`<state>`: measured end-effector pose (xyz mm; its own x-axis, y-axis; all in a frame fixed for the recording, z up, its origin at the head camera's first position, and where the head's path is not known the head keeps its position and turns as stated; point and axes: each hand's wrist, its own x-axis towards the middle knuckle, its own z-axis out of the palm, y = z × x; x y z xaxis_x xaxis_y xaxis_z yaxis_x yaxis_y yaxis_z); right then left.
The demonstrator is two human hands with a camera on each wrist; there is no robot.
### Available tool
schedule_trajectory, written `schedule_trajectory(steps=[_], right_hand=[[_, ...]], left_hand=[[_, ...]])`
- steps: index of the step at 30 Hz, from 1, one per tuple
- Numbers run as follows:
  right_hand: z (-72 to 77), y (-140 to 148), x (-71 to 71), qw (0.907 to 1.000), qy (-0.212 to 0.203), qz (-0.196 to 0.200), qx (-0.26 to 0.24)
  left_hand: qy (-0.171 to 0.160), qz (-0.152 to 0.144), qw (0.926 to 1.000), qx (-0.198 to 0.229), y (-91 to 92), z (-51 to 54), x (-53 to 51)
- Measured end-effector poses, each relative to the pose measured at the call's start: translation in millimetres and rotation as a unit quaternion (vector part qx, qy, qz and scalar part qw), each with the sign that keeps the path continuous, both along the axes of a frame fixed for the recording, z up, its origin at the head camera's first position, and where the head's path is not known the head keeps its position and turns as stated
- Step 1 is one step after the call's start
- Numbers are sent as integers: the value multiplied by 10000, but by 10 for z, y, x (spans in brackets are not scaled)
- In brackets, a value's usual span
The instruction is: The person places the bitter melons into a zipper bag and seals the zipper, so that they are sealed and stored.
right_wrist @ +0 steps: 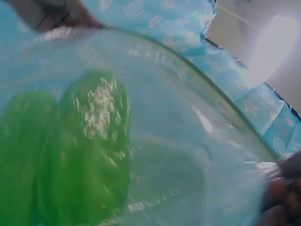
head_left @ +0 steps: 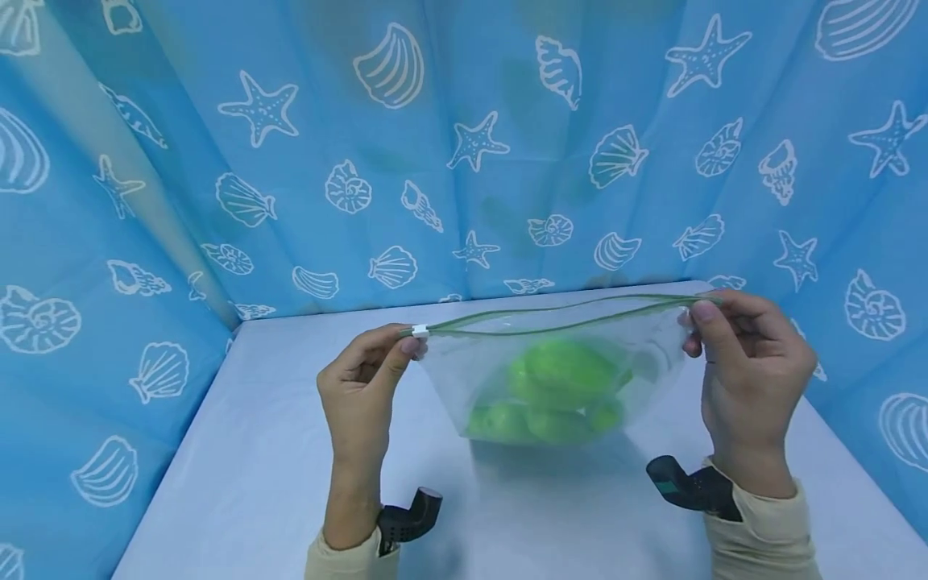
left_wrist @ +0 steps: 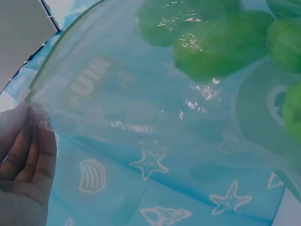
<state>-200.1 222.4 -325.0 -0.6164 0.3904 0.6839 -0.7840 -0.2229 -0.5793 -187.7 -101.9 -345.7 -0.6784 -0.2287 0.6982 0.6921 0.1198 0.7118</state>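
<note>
A clear plastic slider bag [head_left: 464, 383] hangs between my hands, its two green rim strips slightly parted in the middle. Inside, at the bottom, lie several smooth green fruits [head_left: 561, 374] that look like mangoes. My left hand [head_left: 362, 379] pinches the bag's left top corner, beside a white slider [head_left: 420, 330]. At the opposite top corner, my right hand [head_left: 754, 370] grips the rim between thumb and fingers. The left wrist view shows the fruits [left_wrist: 221, 44] through the film, along with pale printed lettering [left_wrist: 89, 82].
Beneath the bag spreads a white tabletop [head_left: 254, 451]. A blue curtain [head_left: 464, 201] with white shells and starfish encloses the back and both sides. Each wrist wears a black camera, one on the left [head_left: 409, 519] and one on the right [head_left: 692, 483].
</note>
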Motion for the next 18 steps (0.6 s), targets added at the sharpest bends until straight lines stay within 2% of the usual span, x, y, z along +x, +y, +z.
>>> schedule_trajectory(steps=[1,3,5,6,8,10,12,14,16,18], right_hand=[[35,-14,28,9983,-255,-355,388],[133,-65,88,9860,-531,-1093,1142],[251,-126,199,9672,-593,-1772,1722],[314,-163,246,9609,-438,-1957,1909],[432,-234,303,9573,152,-1899,2177],[558,-311,337,9438,646,-1749,2728],[680,-391,336,9196,1100,-1531,3447],[787,-461,321,8862,1411,-1324,4211],[869,-534,295,8564,1557,-1004,4819],[910,-614,263,8323,1545,-647,5284]], left_hand=[[54,8,10000,31,10,2,-9],[131,91,9998,99,30,3,-23],[153,163,9996,162,63,-12,-25],[166,192,9995,179,78,-18,-26],[182,242,9994,169,98,-27,-27],[235,272,9993,126,107,-27,-26],[316,265,9991,107,110,-19,-26],[371,243,9990,101,115,-8,-26],[383,205,9990,117,125,-1,-20],[373,173,9991,115,142,-2,-7]])
